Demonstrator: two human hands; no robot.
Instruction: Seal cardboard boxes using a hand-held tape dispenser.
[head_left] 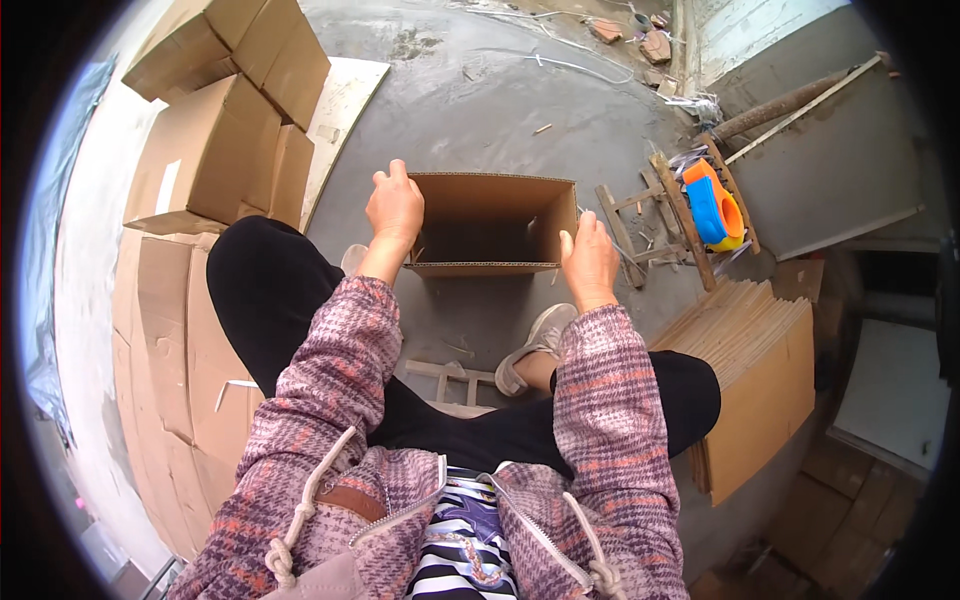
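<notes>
An open brown cardboard box (495,195) stands on the grey concrete floor in front of me, its top open toward the camera. My left hand (395,207) grips the box's left wall at the near corner. My right hand (590,260) presses on the box's right near corner, fingers folded around the edge. Both forearms wear pink plaid sleeves. I sit with my knees apart, in black trousers, one grey shoe (535,345) under the box's near side.
A stack of flat cardboard sheets (755,370) lies to my right. Folded boxes (215,140) pile up at the left. An orange and blue tape dispenser (712,207) rests on a small wooden stool (680,215). Rubble and sticks lie at the far right.
</notes>
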